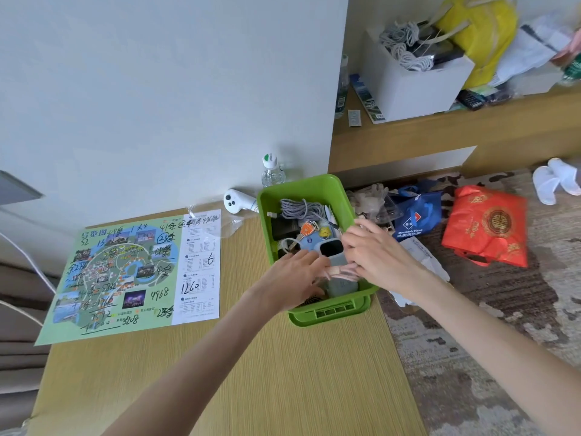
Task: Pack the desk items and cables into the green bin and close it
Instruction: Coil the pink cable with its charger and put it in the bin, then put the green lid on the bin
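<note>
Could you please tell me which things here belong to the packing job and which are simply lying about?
Part of the job:
green bin
grey braided cable inside it
pink cable under both hands
white controller on the desk

Lying about:
water bottle
map sheet
red bag
blue bag
white slippers

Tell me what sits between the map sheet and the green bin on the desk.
In the head view, only a crumpled clear plastic wrapper lies between the map sheet and the green bin; nearer the person, bare desk.
</note>
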`<state>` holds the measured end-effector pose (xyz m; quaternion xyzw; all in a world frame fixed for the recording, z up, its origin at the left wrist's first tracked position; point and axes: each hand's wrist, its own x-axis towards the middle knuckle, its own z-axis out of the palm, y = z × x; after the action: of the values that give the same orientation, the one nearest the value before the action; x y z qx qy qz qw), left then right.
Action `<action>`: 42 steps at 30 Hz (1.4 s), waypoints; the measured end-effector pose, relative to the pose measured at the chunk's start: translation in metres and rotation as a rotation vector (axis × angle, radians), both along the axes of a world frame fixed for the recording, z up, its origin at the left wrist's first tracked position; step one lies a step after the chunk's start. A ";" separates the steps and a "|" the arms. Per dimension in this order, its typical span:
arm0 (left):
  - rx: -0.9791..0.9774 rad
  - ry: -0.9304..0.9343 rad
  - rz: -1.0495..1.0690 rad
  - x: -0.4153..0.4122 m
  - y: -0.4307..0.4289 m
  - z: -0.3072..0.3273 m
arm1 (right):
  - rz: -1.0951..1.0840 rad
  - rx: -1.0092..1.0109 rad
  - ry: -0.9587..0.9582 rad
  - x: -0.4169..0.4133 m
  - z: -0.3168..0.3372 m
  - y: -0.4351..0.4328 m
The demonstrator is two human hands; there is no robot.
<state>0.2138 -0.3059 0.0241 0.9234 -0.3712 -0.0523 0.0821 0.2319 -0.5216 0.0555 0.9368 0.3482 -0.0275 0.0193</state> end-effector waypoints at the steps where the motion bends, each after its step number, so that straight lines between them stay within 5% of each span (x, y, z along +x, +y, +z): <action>1: 0.033 0.020 0.010 0.000 0.003 -0.003 | -0.019 -0.007 0.011 -0.003 -0.003 0.001; 8: -0.122 -0.112 0.107 0.003 0.017 0.016 | -0.159 0.162 0.122 -0.006 -0.010 -0.004; 13: -0.352 -0.190 0.535 0.008 0.027 0.026 | -0.303 0.426 0.065 -0.007 -0.009 0.000; 18: -0.469 0.056 0.948 0.010 0.026 0.013 | -0.600 0.567 0.026 -0.008 -0.016 0.017; 26: -0.739 0.210 0.999 0.009 0.022 0.007 | -0.832 0.433 0.115 -0.007 -0.025 0.026; 36: -0.880 0.143 1.086 -0.020 0.085 0.021 | -0.720 0.567 0.097 -0.031 -0.002 0.076; 42: -0.816 0.075 1.179 -0.055 0.142 0.024 | -0.660 0.651 0.264 -0.061 -0.019 0.134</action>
<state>0.1592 -0.1635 0.0484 0.8635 0.2027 0.1121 0.4481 0.1706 -0.3872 0.0367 0.9431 0.0222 -0.0402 -0.3292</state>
